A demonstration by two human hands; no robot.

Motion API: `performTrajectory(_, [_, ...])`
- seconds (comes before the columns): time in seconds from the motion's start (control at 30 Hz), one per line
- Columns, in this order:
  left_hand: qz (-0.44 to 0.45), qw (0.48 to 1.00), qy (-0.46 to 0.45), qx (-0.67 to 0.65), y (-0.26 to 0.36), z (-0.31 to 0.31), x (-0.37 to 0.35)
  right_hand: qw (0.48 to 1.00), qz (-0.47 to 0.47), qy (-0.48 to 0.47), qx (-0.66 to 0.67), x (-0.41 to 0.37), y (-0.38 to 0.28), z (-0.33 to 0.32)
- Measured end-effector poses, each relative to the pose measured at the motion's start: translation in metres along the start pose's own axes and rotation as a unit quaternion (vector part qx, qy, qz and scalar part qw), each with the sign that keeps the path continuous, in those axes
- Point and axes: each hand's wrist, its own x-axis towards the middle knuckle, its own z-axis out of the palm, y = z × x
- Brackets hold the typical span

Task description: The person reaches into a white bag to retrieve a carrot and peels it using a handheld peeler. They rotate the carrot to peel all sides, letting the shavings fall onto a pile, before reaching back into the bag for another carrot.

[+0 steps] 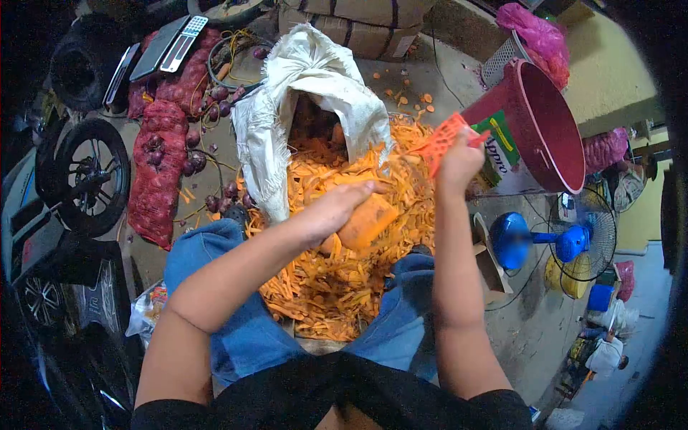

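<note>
My left hand (337, 209) grips a large orange carrot (367, 221) held over a heap of orange peelings (337, 287) between my knees. My right hand (459, 161) is raised to the right of it and holds an orange-red peeler (441, 142) by its handle, the blade end pointing up and left, apart from the carrot. A white woven sack (308, 79) stands open just beyond the heap, with more carrots showing inside its mouth.
A red bucket (545, 125) lies tilted at the right, by a blue fan (566, 244). Red mesh bags of onions (154, 172) lie at the left, near a motorbike wheel (89, 175). Cardboard boxes (365, 25) stand behind the sack.
</note>
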Motion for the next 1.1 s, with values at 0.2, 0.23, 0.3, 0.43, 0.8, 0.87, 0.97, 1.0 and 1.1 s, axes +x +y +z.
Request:
performTrajectory(0.2, [-0.069,0.992,-0.042,-0.101,0.015,-0.013,-0.006,0.961,0.191,-0.02,0.201,0.006,-0.022,-0.011])
performTrajectory(0.23, [-0.069,0.992,-0.043,-0.101,0.012,-0.015,-0.005,0.951,0.195,-0.022,0.24,0.005,-0.028,-0.01])
performTrajectory(0.3, [-0.015,0.995,0.003,0.102,0.006,-0.017,-0.004,0.939,0.2,-0.024,0.28,0.002,-0.039,-0.011])
performTrajectory(0.43, [0.026,0.997,0.008,0.071,0.011,-0.018,-0.003,0.94,0.164,-0.079,0.288,-0.001,-0.035,-0.012])
performTrajectory(0.8, [0.046,0.995,0.025,0.087,0.019,-0.019,0.002,0.939,0.147,-0.1,0.295,-0.005,-0.033,-0.014])
performTrajectory(0.87, [0.0,1.0,0.02,0.019,0.021,-0.017,0.0,0.94,0.141,-0.099,0.294,-0.006,-0.032,-0.012])
performTrajectory(0.97, [-0.11,0.968,0.024,-0.227,0.011,-0.016,0.007,0.94,0.15,-0.113,0.286,-0.013,-0.033,-0.009])
performTrajectory(1.0, [-0.168,0.903,0.031,-0.395,0.007,-0.015,0.01,0.94,0.15,-0.114,0.285,-0.016,-0.034,-0.007])
performTrajectory(1.1, [-0.173,0.895,-0.005,-0.412,0.005,-0.011,0.01,0.932,0.18,-0.118,0.293,-0.024,-0.039,0.0])
